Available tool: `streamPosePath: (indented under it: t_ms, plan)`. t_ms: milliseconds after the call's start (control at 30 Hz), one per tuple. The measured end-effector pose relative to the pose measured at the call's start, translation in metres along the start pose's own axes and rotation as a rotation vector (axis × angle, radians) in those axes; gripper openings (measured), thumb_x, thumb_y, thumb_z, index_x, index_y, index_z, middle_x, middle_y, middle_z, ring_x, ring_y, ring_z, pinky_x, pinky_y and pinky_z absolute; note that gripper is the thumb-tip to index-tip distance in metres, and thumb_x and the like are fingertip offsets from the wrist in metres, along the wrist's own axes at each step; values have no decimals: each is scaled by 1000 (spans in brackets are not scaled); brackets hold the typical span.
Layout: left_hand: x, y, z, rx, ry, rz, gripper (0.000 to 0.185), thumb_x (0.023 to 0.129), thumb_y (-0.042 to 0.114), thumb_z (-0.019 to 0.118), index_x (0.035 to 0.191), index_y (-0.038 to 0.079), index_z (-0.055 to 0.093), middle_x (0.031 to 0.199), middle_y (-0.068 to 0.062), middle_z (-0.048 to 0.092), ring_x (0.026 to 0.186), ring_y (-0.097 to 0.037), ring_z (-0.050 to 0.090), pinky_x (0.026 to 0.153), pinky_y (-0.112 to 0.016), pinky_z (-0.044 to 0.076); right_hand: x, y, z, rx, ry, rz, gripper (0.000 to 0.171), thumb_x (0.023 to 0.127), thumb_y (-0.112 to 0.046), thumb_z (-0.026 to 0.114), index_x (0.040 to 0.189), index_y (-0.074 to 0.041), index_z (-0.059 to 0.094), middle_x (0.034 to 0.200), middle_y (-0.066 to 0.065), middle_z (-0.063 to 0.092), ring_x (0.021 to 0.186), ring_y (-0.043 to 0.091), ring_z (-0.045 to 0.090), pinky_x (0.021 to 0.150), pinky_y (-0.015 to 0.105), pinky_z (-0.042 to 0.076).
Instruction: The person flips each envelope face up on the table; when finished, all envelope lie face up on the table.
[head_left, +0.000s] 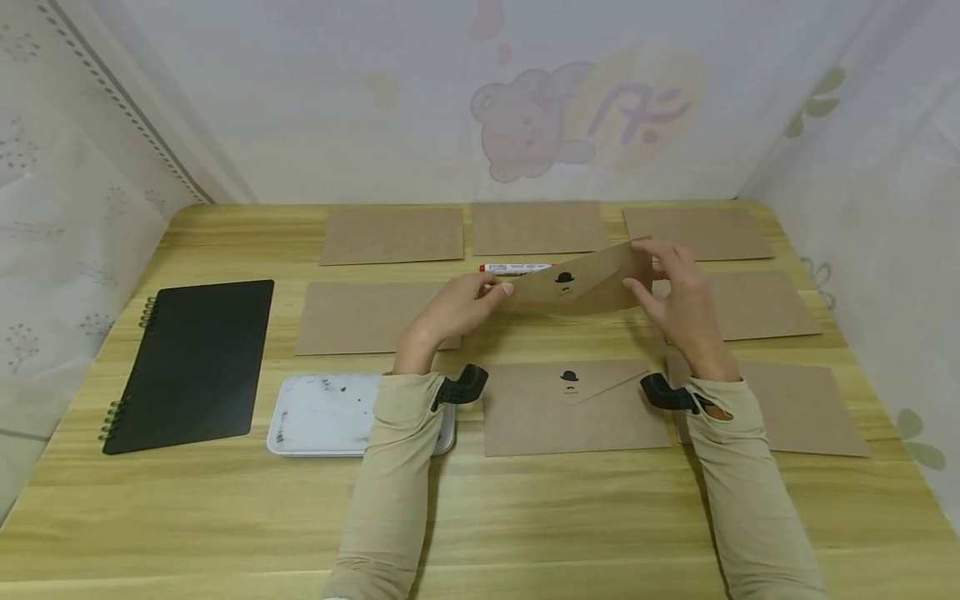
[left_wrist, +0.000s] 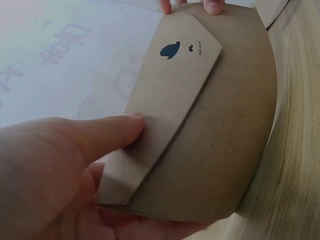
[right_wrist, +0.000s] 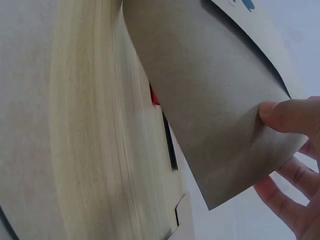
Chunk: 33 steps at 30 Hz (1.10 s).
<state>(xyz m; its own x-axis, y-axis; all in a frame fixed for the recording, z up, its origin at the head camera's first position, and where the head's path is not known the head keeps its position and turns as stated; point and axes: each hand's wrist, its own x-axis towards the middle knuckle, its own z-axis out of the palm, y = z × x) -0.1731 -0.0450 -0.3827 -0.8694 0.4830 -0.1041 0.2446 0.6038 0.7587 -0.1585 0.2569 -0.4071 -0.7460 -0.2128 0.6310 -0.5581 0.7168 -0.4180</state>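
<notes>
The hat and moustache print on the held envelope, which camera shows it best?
Left wrist: the print sits large on the held envelope flap. Head view shows it tiny; right wrist catches only a cut-off sliver at the frame's top edge.

We see a pale wooden worktop with brown kraft paper sheets laid flat in rows across its far and right parts. Near the front edge lies a brown kraft envelope with a small hat-and-moustache print on its flap. Left of it sits a white rectangular tray, smudged dark, and a black spiral-bound notebook. A red-and-white marker pen rests toward the back.
</notes>
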Motion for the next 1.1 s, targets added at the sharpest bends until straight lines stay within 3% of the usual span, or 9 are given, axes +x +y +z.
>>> streamPosePath:
  t_ms: [100,233,367,567,700,800,933,1100]
  plan:
    - [1,-1,0,11,18,-5,29,97,31,49,101,7,64,88,-6,59,82,-18,54,72,-31,43,-1,0,1,25,-9,31,48,76,4,72,121,0,56,110,17,56,86,29,56,69,18,47]
    - [1,-2,-1,58,16,16,27,93,23,57,110,3,64,105,-12,63,96,-24,57,85,-38,44,-1,-1,1,34,-13,42,47,76,4,72,120,0,56,107,19,56,83,29,55,69,10,43]
    - [0,-2,-1,70,76,35,27,89,11,62,113,0,57,103,-14,62,89,-23,55,80,-36,44,-1,-1,0,46,-10,41,46,76,3,72,120,0,57,104,20,54,78,27,55,68,11,43]
    - [4,1,8,56,247,-12,30,89,9,62,106,2,39,77,-11,50,68,-22,45,61,-32,38,-2,1,-2,34,27,48,37,76,4,72,111,2,61,104,22,52,71,27,54,67,10,41]
    - [6,3,12,66,374,29,42,86,9,67,110,1,33,70,-8,42,60,-21,41,55,-31,36,-3,2,-3,-1,35,50,29,76,3,73,104,3,63,101,23,51,66,25,55,64,10,40]
    - [8,3,13,86,453,84,44,83,5,70,108,3,34,72,-8,45,59,-20,44,54,-30,38,-3,2,-3,-3,26,52,28,77,3,73,104,2,65,99,21,49,64,22,54,62,11,40]
    - [8,2,12,148,498,116,30,81,6,71,92,4,43,76,-8,51,63,-20,47,56,-31,40,-4,1,-3,43,18,65,32,76,4,72,107,1,66,98,20,49,65,19,52,63,10,40]
    - [6,4,11,289,472,59,23,82,13,72,86,6,51,76,-7,54,65,-22,49,58,-35,41,-2,0,-5,64,-46,94,37,76,4,73,112,-3,67,100,17,52,69,18,52,63,15,45]
